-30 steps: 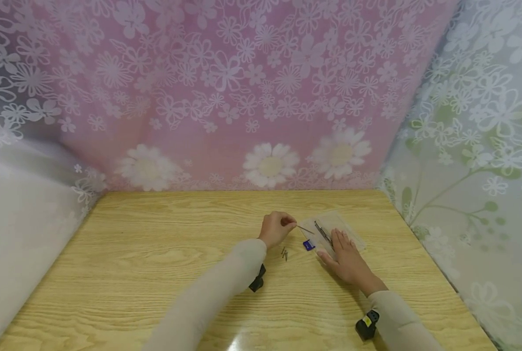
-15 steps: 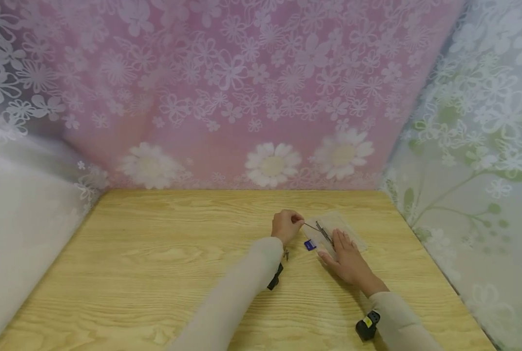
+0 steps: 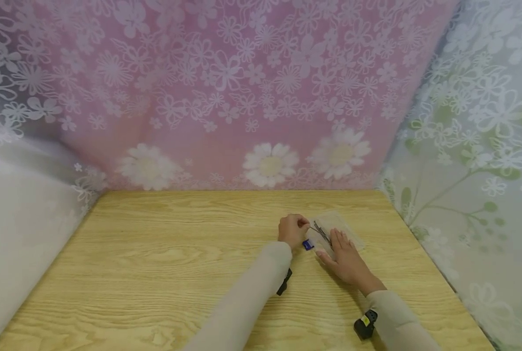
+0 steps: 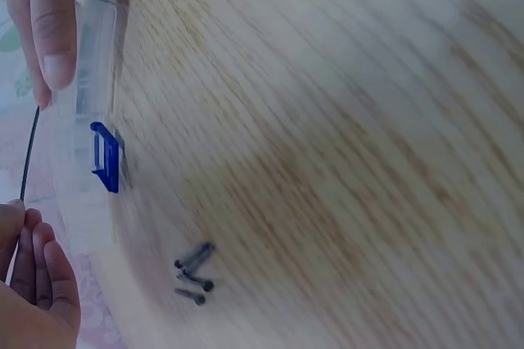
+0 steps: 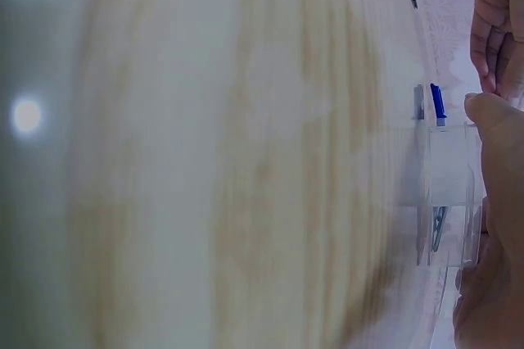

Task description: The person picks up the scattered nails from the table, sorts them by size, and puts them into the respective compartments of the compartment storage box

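My left hand (image 3: 293, 230) pinches one end of a thin dark metal rod (image 4: 30, 152) between thumb and fingers. The rod's far end reaches over a clear plastic box (image 3: 333, 219), and in the left wrist view it points to the right hand's fingertips. A blue latch (image 4: 106, 156) sticks out from the box's near side. Inside the box lie thin dark metal pieces (image 3: 321, 231). My right hand (image 3: 347, 261) rests on the box with fingers straight, covering its right part.
Several small dark screws or nails (image 4: 195, 271) lie loose on the wooden table (image 3: 164, 263) close to the left wrist, which hides them in the head view. A pink flowered curtain (image 3: 199, 97) hangs along the back edge, a pale one (image 3: 471, 146) at the right.
The left hand has moved right with the rod, bringing its tip over the box near the right hand. The right hand has stayed on the box.
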Tool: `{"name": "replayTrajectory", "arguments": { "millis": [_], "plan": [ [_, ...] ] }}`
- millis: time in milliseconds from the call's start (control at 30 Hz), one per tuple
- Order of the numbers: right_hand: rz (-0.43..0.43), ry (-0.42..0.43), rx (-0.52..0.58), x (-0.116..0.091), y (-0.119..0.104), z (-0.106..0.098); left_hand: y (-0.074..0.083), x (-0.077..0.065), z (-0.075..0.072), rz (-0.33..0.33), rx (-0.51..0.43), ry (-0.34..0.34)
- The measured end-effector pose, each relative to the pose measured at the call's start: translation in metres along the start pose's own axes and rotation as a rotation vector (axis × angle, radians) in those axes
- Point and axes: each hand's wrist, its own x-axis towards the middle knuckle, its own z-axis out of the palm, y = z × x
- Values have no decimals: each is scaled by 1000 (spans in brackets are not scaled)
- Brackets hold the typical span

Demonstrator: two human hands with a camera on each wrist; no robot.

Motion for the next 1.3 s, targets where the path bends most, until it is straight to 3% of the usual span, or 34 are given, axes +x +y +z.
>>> {"name": "replayTrajectory", "arguments": {
  "millis": [233,333,600,1067,1300],
  "plan": [
    [11,7,5,-5,0,-3,4,1,15,49,-4,12],
    [6,10,6,-5,0,-2,7,-1,14,72,-4,29],
    [1,1,15,-1,0,-1,4,0,20,15,-8,-7],
    [1,9,1,-1,-4,-3,3,1,16,38,9,9],
    [10,-5,1,0,-5,-2,-5,5,13,82,-10,-60]
  ]
}}
